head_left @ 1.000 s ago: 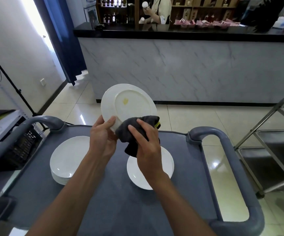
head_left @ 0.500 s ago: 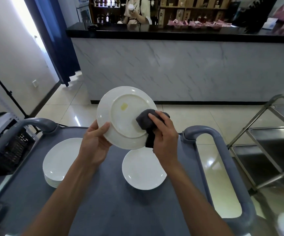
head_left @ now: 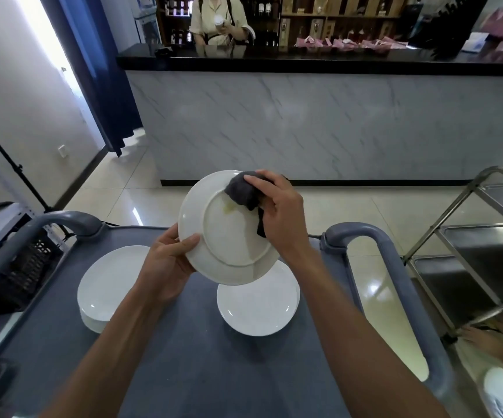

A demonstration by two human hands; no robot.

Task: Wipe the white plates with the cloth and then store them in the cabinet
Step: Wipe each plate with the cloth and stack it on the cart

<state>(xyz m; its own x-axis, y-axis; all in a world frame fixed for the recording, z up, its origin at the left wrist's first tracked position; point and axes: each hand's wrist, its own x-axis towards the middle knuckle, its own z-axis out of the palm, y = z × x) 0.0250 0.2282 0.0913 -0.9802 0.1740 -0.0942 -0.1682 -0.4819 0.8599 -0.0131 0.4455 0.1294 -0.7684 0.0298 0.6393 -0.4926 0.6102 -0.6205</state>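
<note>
Round white ceramic plate (head_left: 229, 236): underside up, tilted above grey cart (head_left: 184, 372). Left hand (head_left: 170, 260) grip pinches rim; right hand (head_left: 277, 206) grip clutches dark grey cloth (head_left: 241, 193) on yellowish stain (head_left: 229, 208). Stiff, glossy, likely slippery, breakable; hold by rim.

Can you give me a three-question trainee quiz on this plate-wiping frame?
1. True or false: the left hand grips the held plate by its rim.
2. What does the right hand press against the plate? A sponge; B dark cloth; C paper towel.
3. Fill in: a yellowish ____ shows on the plate's underside beside the cloth.

Key: 1 true. 2 B. 3 stain. The plate stack and the single plate sit on the grey cart.
</note>
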